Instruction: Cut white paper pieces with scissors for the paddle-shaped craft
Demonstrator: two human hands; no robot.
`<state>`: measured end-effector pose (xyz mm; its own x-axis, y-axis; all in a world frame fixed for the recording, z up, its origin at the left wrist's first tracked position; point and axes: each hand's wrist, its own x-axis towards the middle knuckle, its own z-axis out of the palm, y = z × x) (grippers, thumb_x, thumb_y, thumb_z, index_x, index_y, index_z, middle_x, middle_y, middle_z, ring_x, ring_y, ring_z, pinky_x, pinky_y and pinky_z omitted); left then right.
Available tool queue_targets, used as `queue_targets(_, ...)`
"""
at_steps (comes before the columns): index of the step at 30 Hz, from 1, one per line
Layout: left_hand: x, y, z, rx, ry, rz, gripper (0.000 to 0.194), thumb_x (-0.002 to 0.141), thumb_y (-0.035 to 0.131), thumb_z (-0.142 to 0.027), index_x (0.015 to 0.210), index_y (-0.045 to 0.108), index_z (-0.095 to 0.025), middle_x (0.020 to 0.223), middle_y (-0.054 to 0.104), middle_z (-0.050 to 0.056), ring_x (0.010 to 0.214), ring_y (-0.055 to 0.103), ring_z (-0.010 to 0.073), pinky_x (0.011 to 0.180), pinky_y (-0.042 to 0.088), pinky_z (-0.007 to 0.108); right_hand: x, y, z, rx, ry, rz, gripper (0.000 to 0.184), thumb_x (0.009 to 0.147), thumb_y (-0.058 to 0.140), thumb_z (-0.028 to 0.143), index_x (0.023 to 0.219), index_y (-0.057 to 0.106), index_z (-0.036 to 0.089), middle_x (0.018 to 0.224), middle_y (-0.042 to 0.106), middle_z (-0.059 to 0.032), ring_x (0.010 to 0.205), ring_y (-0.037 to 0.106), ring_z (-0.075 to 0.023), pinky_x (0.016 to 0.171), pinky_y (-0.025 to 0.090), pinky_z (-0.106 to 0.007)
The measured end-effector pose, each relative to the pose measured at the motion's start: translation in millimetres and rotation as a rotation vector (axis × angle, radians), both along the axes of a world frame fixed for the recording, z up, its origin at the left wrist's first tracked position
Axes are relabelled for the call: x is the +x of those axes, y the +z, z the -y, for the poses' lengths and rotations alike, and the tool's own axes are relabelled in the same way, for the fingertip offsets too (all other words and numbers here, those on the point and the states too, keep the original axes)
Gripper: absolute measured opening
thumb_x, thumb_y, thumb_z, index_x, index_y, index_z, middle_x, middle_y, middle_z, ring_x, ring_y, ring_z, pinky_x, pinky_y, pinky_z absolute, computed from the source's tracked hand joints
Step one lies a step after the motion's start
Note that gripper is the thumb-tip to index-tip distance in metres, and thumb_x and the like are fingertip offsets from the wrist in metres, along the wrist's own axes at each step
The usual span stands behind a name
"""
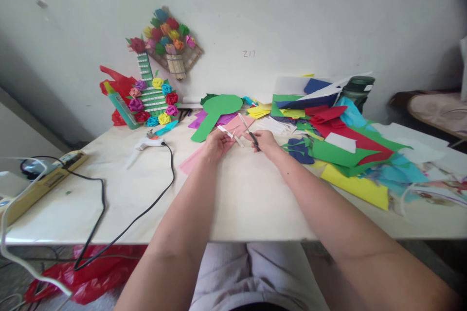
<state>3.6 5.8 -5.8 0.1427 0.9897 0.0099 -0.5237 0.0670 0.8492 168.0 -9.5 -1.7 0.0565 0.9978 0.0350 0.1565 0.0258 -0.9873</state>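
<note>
My right hand (265, 142) is closed around a pair of scissors (249, 132) with dark handles, its blades pointing up and away to the left. My left hand (218, 145) pinches a thin white strip (225, 131), which looks like paper. A short white piece (239, 141) shows between the two hands, near the scissors; I cannot tell whether it touches them. Pink paper (191, 159) lies under and beside my left hand. Beyond the hands rests a green paper cutout (218, 112) with a rounded top and a long tail.
Coloured paper scraps (350, 148) crowd the right side, with a dark bottle (357, 88) behind. To the left lie a white glue gun (148, 143), its black cord (170, 180) and a power strip (47, 180). A paper-flower craft (156, 99) and a glue bottle (122, 107) lean at the wall.
</note>
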Motion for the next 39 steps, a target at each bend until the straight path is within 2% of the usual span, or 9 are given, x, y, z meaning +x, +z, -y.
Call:
queue_targets(3, 0, 0.4, 2, 0.058, -0.041, -0.059, 0.011, 0.059, 0.055, -0.015, 0.069, 0.051, -0.013, 0.059, 0.06, 0.004, 0.05, 0.057, 0.0113, 0.045, 0.045, 0.02, 8, -1.9, -5, -0.072, -0.069, 0.077, 0.039, 0.051, 0.072, 0.048, 0.061, 0.055, 0.014, 0.039, 0.049, 0.0021, 0.033, 0.044, -0.0088, 0.031, 0.038, -0.021)
queue_targets(8, 0, 1.1, 5, 0.115, -0.091, -0.146, 0.014, 0.059, 0.06, -0.016, 0.069, 0.051, -0.015, 0.059, 0.06, 0.002, 0.049, 0.056, 0.0102, 0.04, 0.039, 0.017, 13, 3.5, 1, -0.157, 0.032, -0.045, 0.042, 0.06, 0.065, 0.052, 0.069, 0.054, 0.012, 0.038, 0.051, -0.0005, 0.031, 0.046, -0.0109, 0.031, 0.036, -0.022)
queue_targets(12, 0, -0.5, 5, 0.138, -0.11, -0.162, 0.015, 0.059, 0.064, -0.017, 0.07, 0.054, -0.014, 0.061, 0.061, 0.002, 0.053, 0.058, 0.0107, 0.044, 0.04, 0.018, 10, 7.5, 7, -0.086, 0.127, -0.131, 0.037, 0.061, 0.068, 0.043, 0.073, 0.054, 0.012, 0.046, 0.056, -0.0016, 0.034, 0.05, -0.0092, 0.027, 0.023, -0.017)
queue_targets(14, 1, -1.3, 4, 0.152, -0.119, -0.155, 0.016, 0.059, 0.066, -0.018, 0.07, 0.055, -0.014, 0.063, 0.061, 0.002, 0.055, 0.058, 0.0104, 0.047, 0.041, 0.018, 7, 7.5, 7, -0.022, 0.169, -0.186, 0.036, 0.059, 0.07, 0.039, 0.076, 0.054, 0.012, 0.052, 0.059, -0.0023, 0.039, 0.054, -0.0097, 0.028, 0.02, -0.016)
queue_targets(18, 6, -2.3, 4, 0.188, -0.148, -0.15, 0.017, 0.06, 0.069, -0.02, 0.072, 0.058, -0.013, 0.064, 0.06, 0.001, 0.054, 0.055, 0.0073, 0.052, 0.042, 0.018, -1, 6.2, 5, 0.055, 0.196, -0.268, 0.039, 0.056, 0.072, 0.035, 0.082, 0.051, 0.014, 0.06, 0.061, -0.0006, 0.044, 0.057, -0.0098, 0.03, 0.023, -0.015)
queue_targets(23, 12, -3.2, 6, 0.22, -0.192, -0.168, 0.017, 0.061, 0.069, -0.022, 0.072, 0.06, -0.013, 0.063, 0.059, 0.0, 0.055, 0.055, 0.0078, 0.053, 0.044, 0.019, -7, 7.2, 4, 0.124, 0.081, -0.295, 0.041, 0.055, 0.072, 0.032, 0.086, 0.05, 0.016, 0.057, 0.056, 0.004, 0.043, 0.055, -0.0094, 0.029, 0.023, -0.015)
queue_targets(26, 13, -3.5, 6, 0.218, -0.197, -0.176, 0.018, 0.061, 0.07, -0.023, 0.073, 0.06, -0.013, 0.066, 0.061, 0.001, 0.056, 0.056, 0.0088, 0.053, 0.044, 0.02, -7, 8.5, 4, 0.136, 0.042, -0.3, 0.04, 0.055, 0.072, 0.032, 0.086, 0.049, 0.017, 0.053, 0.052, 0.0057, 0.042, 0.055, -0.0097, 0.029, 0.023, -0.015)
queue_targets(34, 16, -4.0, 7, 0.215, -0.183, -0.19, 0.019, 0.062, 0.069, -0.024, 0.075, 0.061, -0.013, 0.07, 0.063, 0.003, 0.059, 0.058, 0.0102, 0.055, 0.045, 0.021, -7, 9.6, 5, 0.125, 0.07, -0.263, 0.044, 0.052, 0.072, 0.032, 0.086, 0.049, 0.017, 0.057, 0.054, 0.0048, 0.043, 0.056, -0.0095, 0.029, 0.022, -0.015)
queue_targets(39, 11, -2.9, 1, 0.171, -0.134, -0.122, 0.026, 0.069, 0.061, -0.038, 0.075, 0.06, -0.013, 0.057, 0.058, 0.002, 0.049, 0.055, 0.0095, 0.047, 0.042, 0.02, -4, 7.0, 1, 0.236, 0.103, -0.126, 0.041, 0.052, 0.07, 0.027, 0.087, 0.051, 0.016, 0.056, 0.054, 0.0057, 0.047, 0.055, -0.0098, 0.04, 0.037, -0.018)
